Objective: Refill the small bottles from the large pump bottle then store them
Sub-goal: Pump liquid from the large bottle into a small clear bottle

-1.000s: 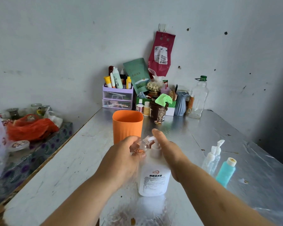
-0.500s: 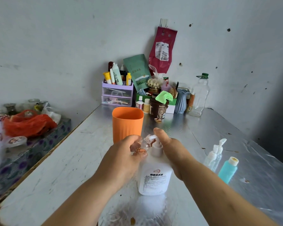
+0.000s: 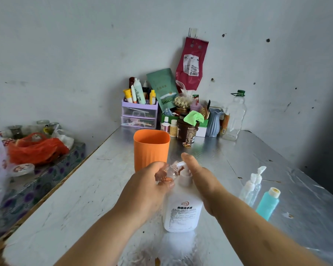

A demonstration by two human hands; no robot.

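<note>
A large white pump bottle stands on the metal table in front of me. My left hand grips a small clear bottle with an orange print, its open mouth held up at the pump's spout. My right hand lies over the pump head, the thumb stretched forward on top of it. To the right stand a small clear bottle with a white pump top and a small teal bottle with a cream cap.
An orange cup stands just behind my hands. At the back wall sit a purple drawer organiser with tubes, jars, a blue vase and a tall clear bottle. A lower side table with a red bag lies left.
Both hands keep their places on the small clear bottle and the pump head. Only the camera has shifted slightly.
</note>
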